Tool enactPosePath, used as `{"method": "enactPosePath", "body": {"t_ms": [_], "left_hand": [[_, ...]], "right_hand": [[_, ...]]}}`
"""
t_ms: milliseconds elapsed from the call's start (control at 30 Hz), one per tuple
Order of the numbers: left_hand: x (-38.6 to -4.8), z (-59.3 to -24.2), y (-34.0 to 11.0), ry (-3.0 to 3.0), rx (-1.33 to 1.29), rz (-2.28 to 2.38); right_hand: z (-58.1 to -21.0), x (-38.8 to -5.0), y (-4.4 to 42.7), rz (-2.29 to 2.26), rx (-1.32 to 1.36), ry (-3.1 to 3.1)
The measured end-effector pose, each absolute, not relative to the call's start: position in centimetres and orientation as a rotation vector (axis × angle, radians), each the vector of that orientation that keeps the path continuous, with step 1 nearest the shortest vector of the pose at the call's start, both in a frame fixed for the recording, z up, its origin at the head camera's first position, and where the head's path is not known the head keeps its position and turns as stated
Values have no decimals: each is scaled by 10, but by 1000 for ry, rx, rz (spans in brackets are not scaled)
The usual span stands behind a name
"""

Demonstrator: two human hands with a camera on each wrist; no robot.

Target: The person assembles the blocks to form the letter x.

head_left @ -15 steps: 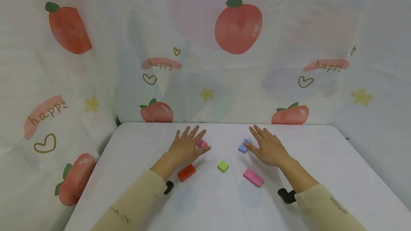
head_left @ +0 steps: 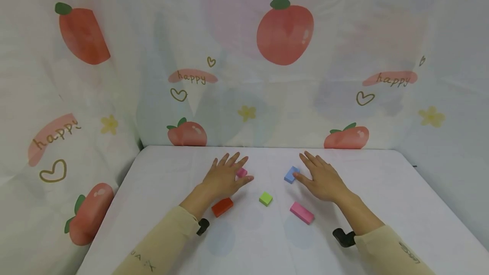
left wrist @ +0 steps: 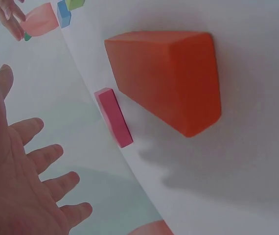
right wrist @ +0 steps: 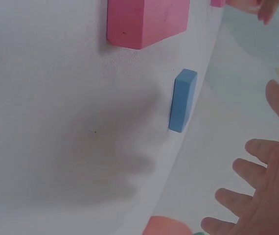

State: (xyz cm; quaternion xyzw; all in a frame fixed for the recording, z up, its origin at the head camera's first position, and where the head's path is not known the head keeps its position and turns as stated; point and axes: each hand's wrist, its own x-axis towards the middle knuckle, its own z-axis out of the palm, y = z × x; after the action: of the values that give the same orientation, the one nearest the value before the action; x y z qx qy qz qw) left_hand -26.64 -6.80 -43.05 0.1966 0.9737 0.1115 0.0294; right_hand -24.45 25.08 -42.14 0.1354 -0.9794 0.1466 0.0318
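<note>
A white table [head_left: 254, 251] stands before a pale cloth [head_left: 237, 92] printed with fruit, hearts and the word "happy". Nearest lie the near pink block [head_left: 302, 213], right of centre, and the red block [head_left: 222, 207], left of it. Their long axes slant opposite ways: the far end of each points inward, the near end outward. Between them and slightly farther off, the green block [head_left: 265, 199] sits cornerwise, its top roughly square, so no long axis stands out.

Beyond, the left hand [head_left: 219, 180] and right hand [head_left: 322, 179] hover palm down, fingers spread, gripping nothing. The left partly hides the far pink block [head_left: 241, 172]; its wrist view shows a narrow bar, well apart from the fingers. By the right thumb lies the blue block [head_left: 291, 175], its long axis running away and rightward; the right wrist view shows a gap there too.

To reach well here, I judge, each hand should lower evenly, turn thumb and fingers across a block's narrow width, and pinch mid-length, keeping the wrist clear of the nearer blocks.
</note>
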Motion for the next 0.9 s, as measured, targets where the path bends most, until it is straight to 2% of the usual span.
{"method": "enactPosePath", "body": {"t_ms": [900], "left_hand": [[-250,-434,-52,2944,697,447]], "right_hand": [[-426,-233,254,549,441,-3000]]}}
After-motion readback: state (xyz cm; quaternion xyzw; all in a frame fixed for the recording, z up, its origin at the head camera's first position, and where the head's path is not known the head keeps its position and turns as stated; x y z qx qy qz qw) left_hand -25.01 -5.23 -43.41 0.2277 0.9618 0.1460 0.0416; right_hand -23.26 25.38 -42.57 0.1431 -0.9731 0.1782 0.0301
